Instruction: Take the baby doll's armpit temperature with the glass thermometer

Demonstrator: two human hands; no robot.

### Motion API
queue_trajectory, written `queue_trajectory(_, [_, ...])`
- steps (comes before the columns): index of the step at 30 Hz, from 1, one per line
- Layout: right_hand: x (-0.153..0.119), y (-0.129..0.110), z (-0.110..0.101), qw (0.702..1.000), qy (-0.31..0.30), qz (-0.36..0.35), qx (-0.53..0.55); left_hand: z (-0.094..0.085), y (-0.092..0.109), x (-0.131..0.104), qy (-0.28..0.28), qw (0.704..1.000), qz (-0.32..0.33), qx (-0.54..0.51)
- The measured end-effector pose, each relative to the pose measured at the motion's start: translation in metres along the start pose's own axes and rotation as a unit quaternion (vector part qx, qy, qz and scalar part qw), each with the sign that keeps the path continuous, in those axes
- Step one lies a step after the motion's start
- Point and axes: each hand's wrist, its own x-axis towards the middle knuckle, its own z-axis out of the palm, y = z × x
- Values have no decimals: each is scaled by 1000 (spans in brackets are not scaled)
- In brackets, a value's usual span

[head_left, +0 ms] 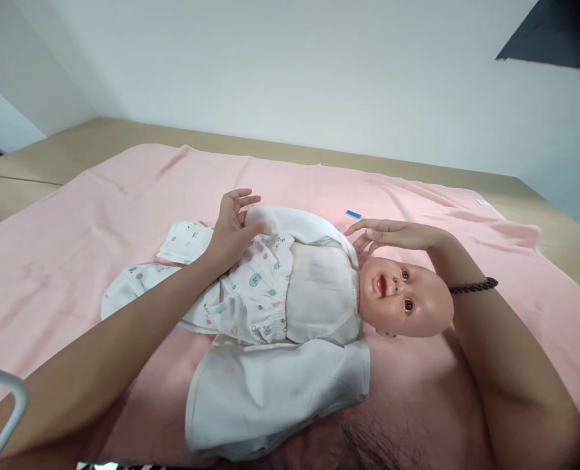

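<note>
A baby doll [392, 294] lies on its back, its head to the right and its legs to the left. It wears white pants [255, 281] with a small coloured print. A white top [280, 391] covers its far arm, while the rest spreads flat along its near side. My left hand [236, 225] is at the end of the far sleeve [290, 219], thumb over the cloth and fingers apart. By the doll's far shoulder, my right hand [388, 234] has its fingers stretched out, the tips at the top's edge. The doll's near arm does not show.
Under the doll spreads a pink blanket [147, 189] on a wooden surface [280, 147], with a white wall behind. A small blue strip [353, 213] lies beyond the right fingertips. A white bent frame [6, 378] juts in at lower left. Hair shows at the bottom edge.
</note>
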Motion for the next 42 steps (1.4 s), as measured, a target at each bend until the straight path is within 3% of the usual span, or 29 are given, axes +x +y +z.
queue_trajectory(2, [1, 0, 2, 995, -86, -42, 35, -2, 3, 1, 11, 999, 13, -38])
queue_trajectory(4, [2, 1, 2, 990, -117, -67, 47, -5, 6, 2, 21, 998, 20, -61])
queue_trajectory(8, [1, -1, 1, 988, -127, -79, 37, -9, 14, 4, 26, 996, -2, -86])
queue_trajectory(11, [1, -5, 1, 991, -98, -90, 20, -11, 22, 5, 34, 995, -15, -97])
queue_trajectory(14, [1, -8, 1, 992, -66, -107, 7, -12, 31, 6, 31, 994, 13, -104])
queue_trajectory(21, [-11, -18, 2, 984, -54, -164, 46, -18, 43, 6, -17, 994, 66, -87])
queue_trajectory(32, [-8, -28, 7, 983, -79, -165, 3, -27, 37, 10, -51, 993, 59, -88])
queue_trajectory(42, [-16, -46, 6, 957, -154, -246, -1, -42, 35, 18, -110, 978, 84, -156])
